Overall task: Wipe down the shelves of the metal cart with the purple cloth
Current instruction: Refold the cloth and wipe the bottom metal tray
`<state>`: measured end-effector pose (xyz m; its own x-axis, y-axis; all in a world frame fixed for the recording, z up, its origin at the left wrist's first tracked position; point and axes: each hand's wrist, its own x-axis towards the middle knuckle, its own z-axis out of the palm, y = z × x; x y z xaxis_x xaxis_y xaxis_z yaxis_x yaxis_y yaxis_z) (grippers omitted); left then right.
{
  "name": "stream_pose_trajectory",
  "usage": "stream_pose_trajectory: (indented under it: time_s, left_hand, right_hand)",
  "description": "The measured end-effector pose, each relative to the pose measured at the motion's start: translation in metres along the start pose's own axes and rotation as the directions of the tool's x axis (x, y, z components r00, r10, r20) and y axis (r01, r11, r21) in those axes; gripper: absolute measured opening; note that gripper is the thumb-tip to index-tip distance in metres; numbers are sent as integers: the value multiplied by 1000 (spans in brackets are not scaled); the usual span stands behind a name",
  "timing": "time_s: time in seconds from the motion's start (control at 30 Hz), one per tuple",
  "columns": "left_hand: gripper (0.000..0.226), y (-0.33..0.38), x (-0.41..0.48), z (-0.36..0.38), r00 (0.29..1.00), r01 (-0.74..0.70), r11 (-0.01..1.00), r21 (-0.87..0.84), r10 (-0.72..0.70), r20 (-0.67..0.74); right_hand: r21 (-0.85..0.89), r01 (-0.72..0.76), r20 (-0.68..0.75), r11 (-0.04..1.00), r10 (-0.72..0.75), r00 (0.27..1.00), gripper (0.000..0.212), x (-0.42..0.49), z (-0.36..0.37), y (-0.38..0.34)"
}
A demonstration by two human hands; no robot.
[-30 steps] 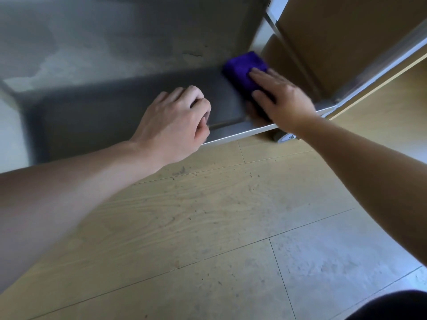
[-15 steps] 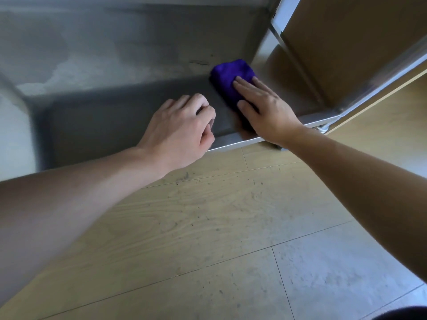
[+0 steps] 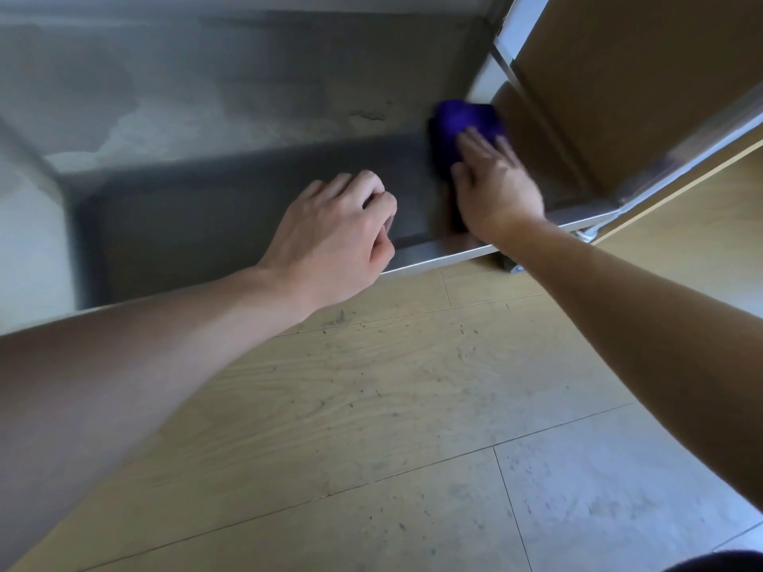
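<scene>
1. Wood-grain floor planks [image 3: 371,406] filled the lower half of the head view, with a pale grey floor panel [image 3: 619,497] adjoining them at the lower right.
2. A rough grey concrete wall [image 3: 206,76] stood behind the cart.
3. The bottom shelf of the grey metal cart [image 3: 231,225] lay low above the floor. Its bright front rim [image 3: 437,258] ran from lower left to upper right.
4. A small caster wheel [image 3: 511,265] showed beneath the right end of that rim.
5. A silver metal upright post [image 3: 510,51] rose at the far right corner of the shelf, with a flat brown panel [image 3: 627,76] just beside it on the right.
6. The bunched purple cloth [image 3: 462,119] lay on the shelf surface at the far right corner, close to the base of the post.
7. The right hand [image 3: 495,181] lay palm down on the near part of the cloth. Its fingers were straight and together and pressed the cloth flat onto the shelf. The hand and the cloth were motion-blurred.
8. The left hand [image 3: 330,237] sat over the front rim near the middle of the shelf, well apart from the cloth. Its fingers were curled into a fist with the thumb against the index finger, and nothing was seen in its hold.
</scene>
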<state>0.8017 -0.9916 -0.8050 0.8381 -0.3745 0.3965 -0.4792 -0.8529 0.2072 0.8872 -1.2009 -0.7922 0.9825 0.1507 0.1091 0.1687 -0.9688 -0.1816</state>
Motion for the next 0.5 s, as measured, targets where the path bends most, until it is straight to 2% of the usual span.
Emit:
stream_pose_trajectory:
  time_s: [0.1,0.17,0.23,0.33,0.4,0.47,0.5]
  left_hand:
    - [20,0,-1,-1,1000,-2,1000,6,2,0]
    - [18,0,-1,-2,1000,-4,1000,-5,4,5]
    - [17,-1,-1,-2,1000,1,1000,-16,-1,3]
    - [18,0,0,0,1000,7,1000,-12,-7,0]
    - [18,1,2,0,1000,3,1000,-5,-3,-8]
    - [18,1,3,-1,1000,1,1000,1,-1,-5]
    - [19,1,3,0,1000,3,1000,3,-3,-1]
  right_hand:
    - [101,311,37,945,-316,948,46,-7,-3,-18]
    - [142,403,49,904,-413,910,46,-3,-12,-4]
    - [105,355,25,929,-360,933,45,5,-20,22]
    - [81,75,-34,994,-73,997,44,14,-26,57]
    - [107,-99,-44,989,104,994,43,24,-22,56]
    - [129,-146,-48,981,154,987,44,32,-13,31]
    - [149,-104,-45,983,112,993,45,34,-7,13]
